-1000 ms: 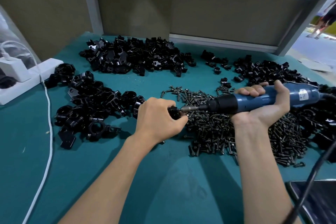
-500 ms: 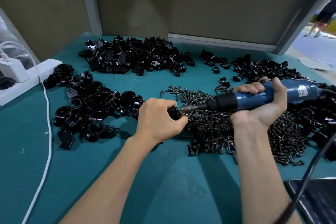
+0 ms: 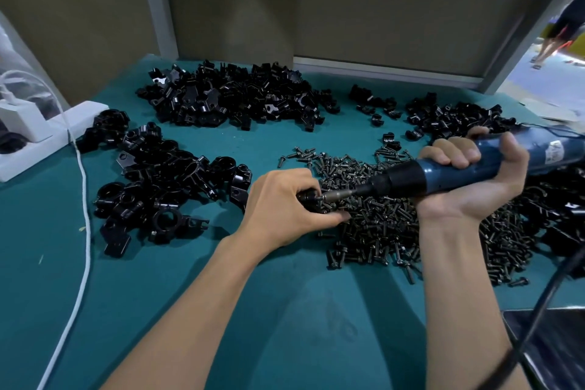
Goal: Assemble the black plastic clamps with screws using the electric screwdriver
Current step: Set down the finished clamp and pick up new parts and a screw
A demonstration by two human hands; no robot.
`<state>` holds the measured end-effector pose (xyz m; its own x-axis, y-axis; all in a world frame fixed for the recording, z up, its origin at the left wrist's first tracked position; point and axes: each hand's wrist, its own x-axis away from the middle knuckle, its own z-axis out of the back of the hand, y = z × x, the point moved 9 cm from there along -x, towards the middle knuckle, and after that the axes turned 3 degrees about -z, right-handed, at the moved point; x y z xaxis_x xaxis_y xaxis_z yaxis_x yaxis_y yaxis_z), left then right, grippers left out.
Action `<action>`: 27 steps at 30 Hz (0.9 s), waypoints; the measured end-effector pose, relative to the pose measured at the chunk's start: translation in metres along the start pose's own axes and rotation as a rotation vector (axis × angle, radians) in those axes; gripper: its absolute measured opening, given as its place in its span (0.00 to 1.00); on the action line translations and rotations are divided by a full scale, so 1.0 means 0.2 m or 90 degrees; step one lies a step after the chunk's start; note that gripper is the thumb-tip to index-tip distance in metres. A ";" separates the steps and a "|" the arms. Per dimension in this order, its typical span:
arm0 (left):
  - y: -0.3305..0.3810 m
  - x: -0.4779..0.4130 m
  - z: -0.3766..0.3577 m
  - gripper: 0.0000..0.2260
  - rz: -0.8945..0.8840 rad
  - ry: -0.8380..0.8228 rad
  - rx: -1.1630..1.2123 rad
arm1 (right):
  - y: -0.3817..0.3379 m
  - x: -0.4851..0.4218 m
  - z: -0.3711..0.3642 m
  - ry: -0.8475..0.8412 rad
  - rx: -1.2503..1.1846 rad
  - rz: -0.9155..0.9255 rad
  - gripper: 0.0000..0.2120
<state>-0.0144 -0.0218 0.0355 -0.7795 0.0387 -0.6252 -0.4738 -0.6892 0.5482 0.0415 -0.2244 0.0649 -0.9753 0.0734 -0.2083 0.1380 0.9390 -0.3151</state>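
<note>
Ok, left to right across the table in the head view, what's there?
White plastic power strip, white cable, heap of black plastic clamps, left hand, pile of dark metal screws, right hand gripping the blue electric screwdriver.

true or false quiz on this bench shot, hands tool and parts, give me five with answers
1. The right hand grips the electric screwdriver. True.
2. The screwdriver's tip points away from the left hand. False: it meets the black clamp that the left hand holds.
3. Loose screws lie heaped on the table beneath the tool. True.
4. The table covering is red. False: it is teal.
5. A white cable runs down the table's left side. True.
</note>
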 end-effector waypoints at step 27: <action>0.01 0.02 0.05 0.18 0.005 0.097 -0.075 | -0.01 0.01 -0.04 0.038 0.050 0.059 0.09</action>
<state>-0.0230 -0.0156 0.0405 -0.7077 -0.0707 -0.7030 -0.4100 -0.7692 0.4901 0.0379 -0.2235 0.0724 -0.9660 0.1810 -0.1845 0.2388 0.8980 -0.3695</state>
